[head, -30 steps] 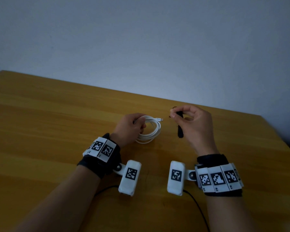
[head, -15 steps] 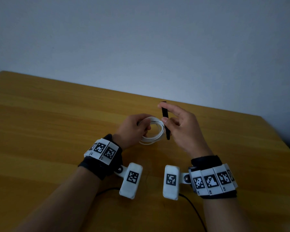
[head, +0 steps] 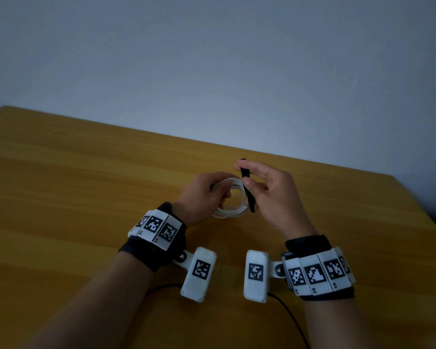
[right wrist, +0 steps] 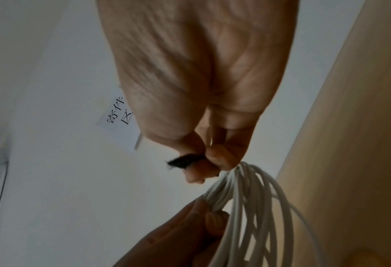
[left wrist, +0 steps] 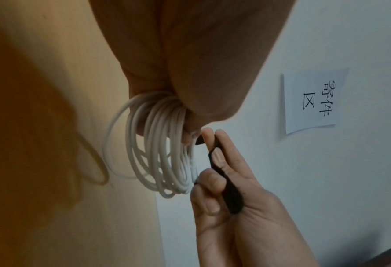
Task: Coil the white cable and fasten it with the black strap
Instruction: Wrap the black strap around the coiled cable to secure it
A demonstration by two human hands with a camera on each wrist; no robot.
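My left hand (head: 204, 195) grips the coiled white cable (head: 233, 210) above the table (head: 86, 197); right hand (head: 275, 197) pinches the black strap (head: 247, 187) just beside the coil.

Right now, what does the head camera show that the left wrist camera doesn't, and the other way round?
Only the head view shows the marker-covered wristbands and the whole wooden table. Only the left wrist view shows a paper note with printed characters on the wall. Both show the left hand holding the white cable coil, and the right hand pinching the black strap beside it.
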